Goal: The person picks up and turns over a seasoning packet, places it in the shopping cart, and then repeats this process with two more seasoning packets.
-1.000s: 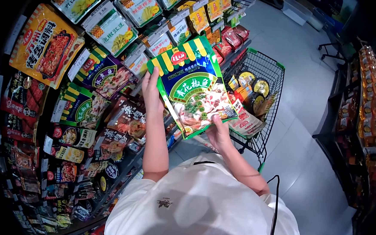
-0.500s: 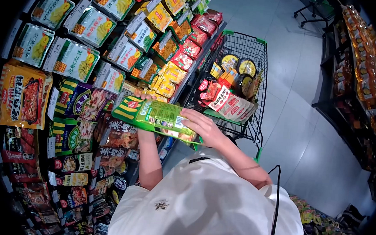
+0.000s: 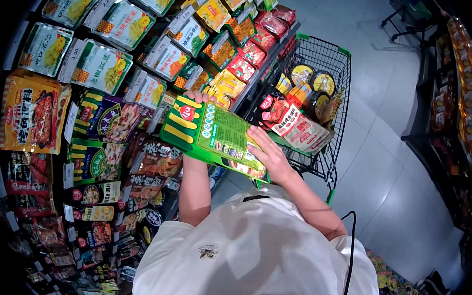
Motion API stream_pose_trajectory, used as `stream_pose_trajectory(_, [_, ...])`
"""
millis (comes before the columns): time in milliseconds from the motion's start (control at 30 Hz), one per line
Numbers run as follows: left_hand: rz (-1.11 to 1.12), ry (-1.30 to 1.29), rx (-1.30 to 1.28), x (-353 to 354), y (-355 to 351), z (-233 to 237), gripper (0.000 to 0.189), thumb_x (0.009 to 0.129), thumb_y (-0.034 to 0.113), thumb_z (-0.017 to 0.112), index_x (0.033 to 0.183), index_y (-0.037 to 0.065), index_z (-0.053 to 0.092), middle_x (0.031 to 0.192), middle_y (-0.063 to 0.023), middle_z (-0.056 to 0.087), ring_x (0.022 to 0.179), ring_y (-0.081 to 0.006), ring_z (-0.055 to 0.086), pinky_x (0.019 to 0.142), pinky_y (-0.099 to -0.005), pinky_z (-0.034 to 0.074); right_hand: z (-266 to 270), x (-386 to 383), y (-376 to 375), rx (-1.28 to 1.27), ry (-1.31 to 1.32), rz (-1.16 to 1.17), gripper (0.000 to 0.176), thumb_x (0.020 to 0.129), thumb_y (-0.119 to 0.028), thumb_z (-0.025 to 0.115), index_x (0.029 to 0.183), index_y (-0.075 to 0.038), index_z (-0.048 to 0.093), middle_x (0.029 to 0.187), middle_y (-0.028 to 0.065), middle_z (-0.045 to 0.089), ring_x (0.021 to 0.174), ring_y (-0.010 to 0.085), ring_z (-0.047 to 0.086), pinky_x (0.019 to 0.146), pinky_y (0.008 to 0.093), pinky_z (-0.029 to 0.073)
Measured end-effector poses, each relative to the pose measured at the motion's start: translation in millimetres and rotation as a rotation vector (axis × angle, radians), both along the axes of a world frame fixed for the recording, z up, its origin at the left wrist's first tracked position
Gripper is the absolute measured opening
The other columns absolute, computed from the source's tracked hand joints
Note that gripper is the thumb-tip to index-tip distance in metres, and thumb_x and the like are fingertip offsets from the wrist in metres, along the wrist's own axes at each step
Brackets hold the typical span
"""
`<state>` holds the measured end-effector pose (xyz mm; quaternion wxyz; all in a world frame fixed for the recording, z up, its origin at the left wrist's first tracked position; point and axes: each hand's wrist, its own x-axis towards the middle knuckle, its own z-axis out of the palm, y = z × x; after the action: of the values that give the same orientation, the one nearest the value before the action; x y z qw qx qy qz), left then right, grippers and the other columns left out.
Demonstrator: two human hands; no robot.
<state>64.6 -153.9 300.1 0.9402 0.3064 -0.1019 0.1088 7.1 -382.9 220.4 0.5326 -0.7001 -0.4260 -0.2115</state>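
A green packet of seasoning (image 3: 215,132) with yellow stripes and a red logo is held up in front of my chest. My left hand (image 3: 198,97) grips its far left edge; only the fingertips show over the top, the rest is hidden behind the packet. My right hand (image 3: 270,155) is closed on the packet's right end, its fingers lying across the printed face. Just beyond the packet stands a black wire shopping cart (image 3: 343,89) with green corners, holding a red-and-white packet (image 3: 296,127) and several round yellow-lidded tubs (image 3: 323,83).
Shelves on the left hold rows of bagged foods, among them a white pickle packet (image 3: 103,67), an orange packet (image 3: 34,114) and a purple packet (image 3: 108,116). A dark rack (image 3: 444,101) of bagged goods lines the right side. Grey floor tiles (image 3: 378,156) lie between.
The green packet has tilted so its printed face turns more toward me, and it sits slightly higher and further right in view. Both hands keep hold of it. The view has shifted a little.
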Motion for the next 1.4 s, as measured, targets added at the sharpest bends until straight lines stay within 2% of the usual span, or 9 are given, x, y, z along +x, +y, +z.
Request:
stream_pose_trajectory(133, [-0.045, 0.152, 0.170, 13.8, 17.7, -27.4, 0.016, 0.099, 0.023, 0.057, 0.102, 0.008, 0.056, 0.093, -0.0073, 0.057, 0.087, -0.0233, 0.055, 0.090, -0.0415, 0.047, -5.9, -1.2, -12.1, 0.186, 0.224, 0.089, 0.059, 0.082, -0.008, 0.067, 0.138, -0.003, 0.050, 0.141, 0.0256, 0.053, 0.133, 0.0449, 0.050, 0.110, 0.0491, 0.043])
stream_pose_trajectory(267, [0.010, 0.481, 0.448, 7.0, 12.8, -23.2, 0.053, 0.104, 0.041, 0.052, 0.139, 0.000, 0.049, 0.135, -0.0095, 0.059, 0.122, -0.0223, 0.058, 0.104, -0.0399, 0.047, -28.7, -23.6, -19.7, 0.543, 1.037, 0.030, 0.080, 0.073, -0.018, 0.090, 0.139, 0.000, 0.048, 0.129, 0.0089, 0.061, 0.114, 0.0148, 0.059, 0.101, 0.0334, 0.048])
stream_pose_trajectory(400, [-0.010, 0.596, 0.722, 2.2, 11.6, -45.0, 0.035, 0.101, 0.019, 0.062, 0.130, -0.001, 0.058, 0.123, -0.0065, 0.065, 0.110, -0.0153, 0.062, 0.094, -0.0323, 0.048, -78.1, -11.8, -30.5, 0.927, 1.458, 0.084, 0.060, 0.090, -0.020, 0.075, 0.138, 0.001, 0.046, 0.131, 0.0095, 0.060, 0.116, 0.0176, 0.059, 0.100, 0.0346, 0.049])
stream_pose_trajectory(533, [-0.103, 0.711, 0.910, 5.4, -5.6, -64.6, 0.033, 0.099, 0.020, 0.066, 0.122, -0.003, 0.063, 0.108, -0.0067, 0.070, 0.088, -0.0128, 0.068, 0.072, -0.0283, 0.055, -89.9, 5.8, -45.2, 1.079, 1.535, 0.071, 0.059, 0.100, -0.038, 0.062, 0.143, -0.001, 0.043, 0.140, 0.0135, 0.054, 0.124, 0.0221, 0.058, 0.104, 0.0412, 0.049])
stream_pose_trajectory(767, [-0.133, 0.589, 1.005, 42.2, -78.3, -104.1, 0.029, 0.100, 0.024, 0.065, 0.111, -0.002, 0.066, 0.094, -0.0032, 0.070, 0.078, -0.0070, 0.065, 0.065, -0.0240, 0.053, -158.0, 24.2, -63.4, 1.181, 1.665, 0.014, 0.059, 0.104, -0.041, 0.054, 0.146, -0.003, 0.040, 0.146, 0.0105, 0.050, 0.127, 0.0227, 0.055, 0.109, 0.0426, 0.044])
stream_pose_trajectory(900, [-0.166, 0.545, 1.065, 88.8, -117.9, -113.7, 0.029, 0.100, 0.025, 0.064, 0.109, -0.003, 0.067, 0.089, -0.0024, 0.070, 0.074, -0.0058, 0.063, 0.062, -0.0227, 0.051, -169.2, 26.5, -95.8, 0.903, 1.788, -0.146, 0.063, 0.102, -0.045, 0.056, 0.147, -0.005, 0.038, 0.145, 0.0127, 0.047, 0.128, 0.0245, 0.052, 0.105, 0.0443, 0.044])
stream_pose_trajectory(1067, [-0.025, 0.266, 1.287, 185.1, -144.3, -156.5, 0.031, 0.100, 0.025, 0.064, 0.104, -0.005, 0.068, 0.083, -0.0045, 0.071, 0.074, -0.0088, 0.062, 0.069, -0.0288, 0.049, -198.9, 25.7, -134.6, 0.511, 1.620, -0.370, 0.049, 0.101, -0.026, 0.058, 0.142, -0.004, 0.042, 0.115, 0.0089, 0.064, 0.108, 0.0201, 0.063, 0.092, 0.0357, 0.050])
stream_pose_trajectory(1200, [0.072, 0.155, 1.323, 272.1, -169.9, -180.5, 0.031, 0.100, 0.026, 0.063, 0.104, -0.004, 0.069, 0.082, -0.0098, 0.072, 0.073, -0.0138, 0.065, 0.069, -0.0316, 0.050, -258.6, 12.5, -149.3, 0.381, 1.418, -0.459, 0.042, 0.101, -0.015, 0.059, 0.138, -0.001, 0.045, 0.113, 0.0104, 0.065, 0.104, 0.0167, 0.062, 0.092, 0.0310, 0.049])
stream_pose_trajectory(1400, [0.121, 0.282, 1.418, 390.6, -190.4, -284.1, 0.029, 0.098, 0.026, 0.063, 0.101, -0.002, 0.068, 0.079, -0.0159, 0.069, 0.071, -0.0221, 0.066, 0.069, -0.0373, 0.050, -245.2, 3.7, -155.2, 0.223, 1.386, -0.531, 0.042, 0.099, -0.012, 0.060, 0.137, 0.000, 0.047, 0.101, 0.0132, 0.070, 0.092, 0.0198, 0.069, 0.083, 0.0328, 0.054])
